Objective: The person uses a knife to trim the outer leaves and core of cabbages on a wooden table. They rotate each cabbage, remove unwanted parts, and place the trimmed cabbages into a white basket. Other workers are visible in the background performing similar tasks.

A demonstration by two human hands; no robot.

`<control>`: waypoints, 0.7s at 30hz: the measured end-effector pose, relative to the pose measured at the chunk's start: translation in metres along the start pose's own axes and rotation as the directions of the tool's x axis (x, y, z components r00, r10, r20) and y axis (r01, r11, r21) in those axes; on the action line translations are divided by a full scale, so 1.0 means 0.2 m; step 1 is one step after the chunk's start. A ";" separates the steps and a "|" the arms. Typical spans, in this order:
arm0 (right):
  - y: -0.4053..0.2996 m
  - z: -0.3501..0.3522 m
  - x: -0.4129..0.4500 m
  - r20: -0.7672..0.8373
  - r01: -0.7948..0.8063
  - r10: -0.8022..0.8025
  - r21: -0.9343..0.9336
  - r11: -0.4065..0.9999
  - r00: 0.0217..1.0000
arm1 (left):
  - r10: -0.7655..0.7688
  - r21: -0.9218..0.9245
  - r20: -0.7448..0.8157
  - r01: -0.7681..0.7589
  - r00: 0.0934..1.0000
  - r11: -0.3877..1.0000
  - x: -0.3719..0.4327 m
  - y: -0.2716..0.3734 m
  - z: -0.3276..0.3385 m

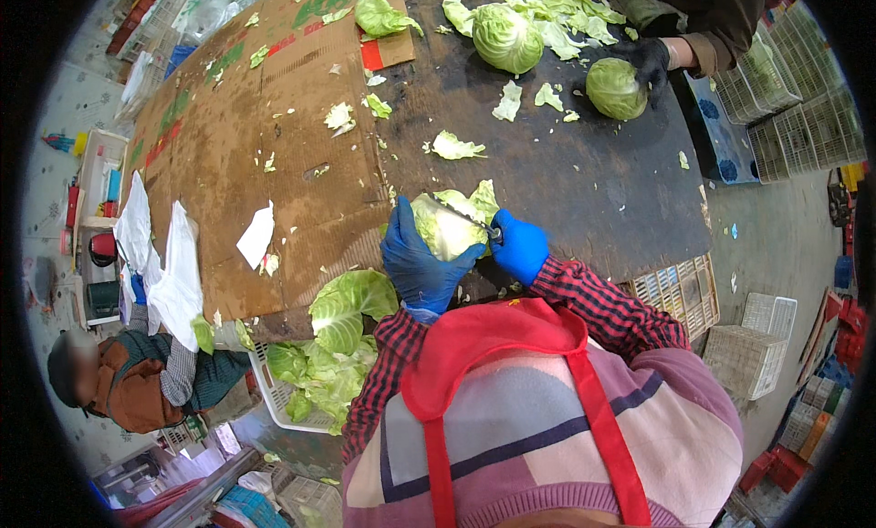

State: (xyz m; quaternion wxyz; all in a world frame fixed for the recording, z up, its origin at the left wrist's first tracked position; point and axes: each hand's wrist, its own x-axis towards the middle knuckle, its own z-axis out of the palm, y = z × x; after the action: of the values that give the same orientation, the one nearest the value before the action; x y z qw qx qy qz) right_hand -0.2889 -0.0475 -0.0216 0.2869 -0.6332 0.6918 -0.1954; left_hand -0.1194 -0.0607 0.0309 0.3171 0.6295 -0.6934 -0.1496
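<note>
My left hand (430,261), in a blue glove, cups a cabbage (445,230) from the left and below, close to the table's near edge. The cabbage's pale, whitish side faces up, and a green leaf stands out at its upper right. My right hand (519,246), also gloved in blue, grips a knife (462,213) by its handle. The dark blade lies across the top of the cabbage; how deep it sits I cannot tell. Loose outer leaves (352,309) hang at the table edge to the left of my left forearm.
A white plastic basket (274,394) of leaves stands below the edge. Flattened cardboard (294,138) covers the table's left half. Across the table, a co-worker's black-gloved hand (653,62) holds another cabbage (616,90). A whole cabbage (508,38) sits among leaf scraps. Another person (144,384) handles white bags (176,275).
</note>
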 end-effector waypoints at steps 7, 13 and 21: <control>0.03 -0.11 0.22 0.236 -0.422 0.351 0.556 0.716 0.906 | 0.042 -0.039 -0.051 -0.044 0.998 0.998 -0.04 -0.06 -0.01; -0.15 -0.16 0.14 -0.194 0.298 -0.231 0.498 0.814 0.953 | 0.074 -0.014 -0.061 -0.075 0.995 0.997 -0.06 -0.07 0.00; -0.01 -0.14 0.24 -0.158 0.253 -0.205 0.416 0.873 0.966 | 0.154 -0.181 -0.017 -0.155 0.988 0.971 -0.07 -0.18 -0.05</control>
State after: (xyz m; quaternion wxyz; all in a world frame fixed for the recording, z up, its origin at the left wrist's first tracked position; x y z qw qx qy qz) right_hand -0.3066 -0.0982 -0.0067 0.3568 -0.6194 0.5657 -0.4110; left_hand -0.0841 -0.0506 0.0131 0.3848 0.5423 -0.7232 -0.1865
